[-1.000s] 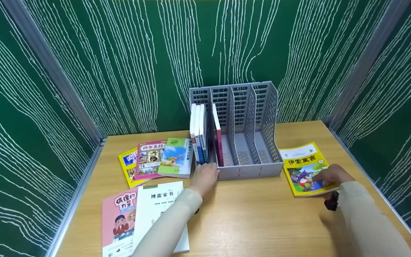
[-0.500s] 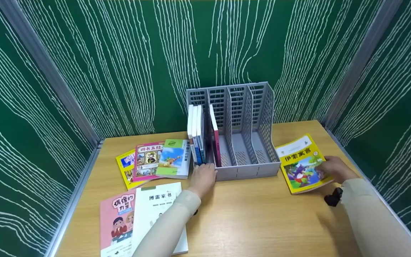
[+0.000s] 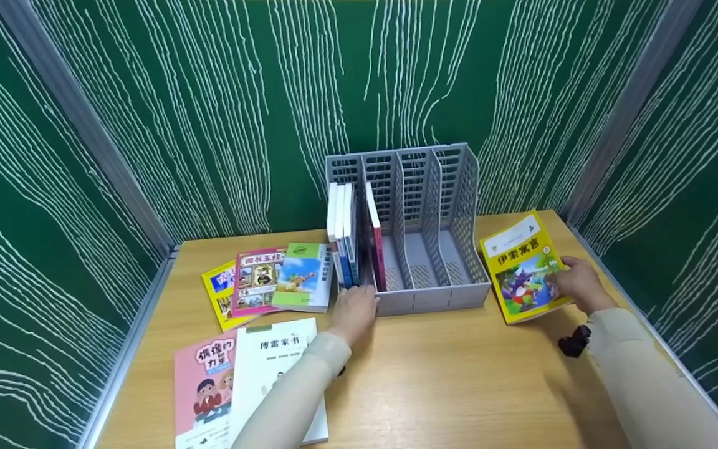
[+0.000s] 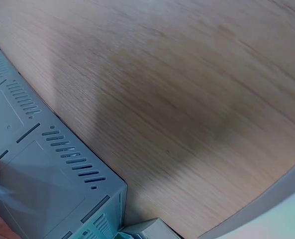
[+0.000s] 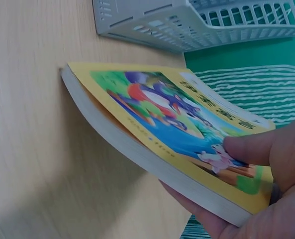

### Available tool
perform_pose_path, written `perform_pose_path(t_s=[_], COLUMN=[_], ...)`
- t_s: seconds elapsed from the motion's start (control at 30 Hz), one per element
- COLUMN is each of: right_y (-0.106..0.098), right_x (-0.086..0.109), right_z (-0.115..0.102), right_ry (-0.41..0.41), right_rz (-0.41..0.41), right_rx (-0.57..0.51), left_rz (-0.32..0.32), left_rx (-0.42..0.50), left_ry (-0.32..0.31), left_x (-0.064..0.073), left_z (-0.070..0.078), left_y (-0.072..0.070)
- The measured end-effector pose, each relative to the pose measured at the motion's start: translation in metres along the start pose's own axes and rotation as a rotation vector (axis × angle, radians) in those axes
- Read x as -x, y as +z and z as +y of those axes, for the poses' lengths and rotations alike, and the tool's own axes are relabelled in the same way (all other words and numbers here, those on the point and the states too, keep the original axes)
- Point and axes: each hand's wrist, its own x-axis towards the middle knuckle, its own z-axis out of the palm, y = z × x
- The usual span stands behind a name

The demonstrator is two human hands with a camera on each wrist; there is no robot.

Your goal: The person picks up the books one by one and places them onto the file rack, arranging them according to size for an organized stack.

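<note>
At the right, my right hand (image 3: 581, 285) grips a yellow paperback book (image 3: 524, 274) with a cartoon cover. In the right wrist view the thumb (image 5: 254, 148) presses on the cover and fingers lie underneath; the book is tilted, its held side raised off the table. My left hand (image 3: 354, 315) holds the front lip of a grey four-slot magazine rack (image 3: 432, 300), its fingers over the edge at the leftmost slot. Only bits of that hand show at the left border of the left wrist view, against the rack's front (image 4: 43, 184).
Several white-edged books (image 3: 341, 212) stand in the leftmost slot, and a magenta-spined book (image 3: 379, 255) leans in the second. Left of the rack lie overlapping books, a green one (image 3: 300, 280) on top. Nearer are a pink book (image 3: 203, 374) and a white book (image 3: 275, 368). Green walls surround the table.
The right hand has taken hold of the yellow book's right side, moved it slightly away from me and tilted it up. The left hand stays at the rack's front; the camera view shifted slightly.
</note>
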Motion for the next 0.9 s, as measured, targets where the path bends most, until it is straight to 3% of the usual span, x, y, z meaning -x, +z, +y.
perform_pose_path(t_s=[0.3, 0.6, 0.9], right_y=[0.015, 0.036, 0.05], right_x=[0.009, 0.016, 0.031], right_z=[-0.008, -0.009, -0.014], right_ry=[-0.149, -0.325, -0.399], right_rz=[0.174, 0.474, 0.586], right_rx=[0.026, 0.099, -0.039], left_rz=[0.028, 0.066, 0.027], left_rx=[-0.02, -0.013, -0.003], left_ry=[0.02, 0.006, 0.0], left_x=[0.0, 0.001, 0.0], left_z=[-0.001, -0.002, -0.001], left_y=[0.002, 0.009, 0.007])
